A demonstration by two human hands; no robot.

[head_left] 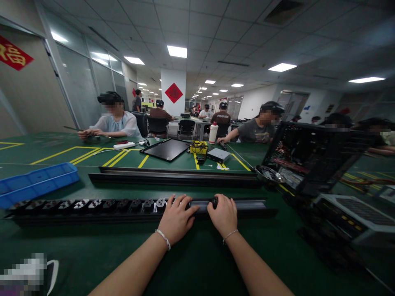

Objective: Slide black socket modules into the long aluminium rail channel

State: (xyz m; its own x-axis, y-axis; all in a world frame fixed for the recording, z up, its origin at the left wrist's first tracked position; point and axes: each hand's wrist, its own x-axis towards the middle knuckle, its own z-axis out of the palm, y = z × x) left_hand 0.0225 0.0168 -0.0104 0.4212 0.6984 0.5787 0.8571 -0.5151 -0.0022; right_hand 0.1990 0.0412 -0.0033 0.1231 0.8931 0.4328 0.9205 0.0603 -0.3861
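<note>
A long black channel [247, 211] lies across the table in front of me, with a row of socket modules [96, 204] seated in its left part. My left hand [175, 218] is over the channel just right of the last light-coloured socket [161, 203]. Its fingers are curled round a dark module, mostly hidden beneath them. My right hand [224, 213] pinches a small black module [214, 202] over the channel's right part, where the greyish inside shows. A gap separates the two hands.
Behind lies a second long black rail [175, 177]. A blue bin [40, 181] stands left; an open computer case [317, 152], a metal bowl [269, 174] and a power supply [354, 218] are right. A flat black panel [168, 149] lies farther back. Co-workers sit across the table.
</note>
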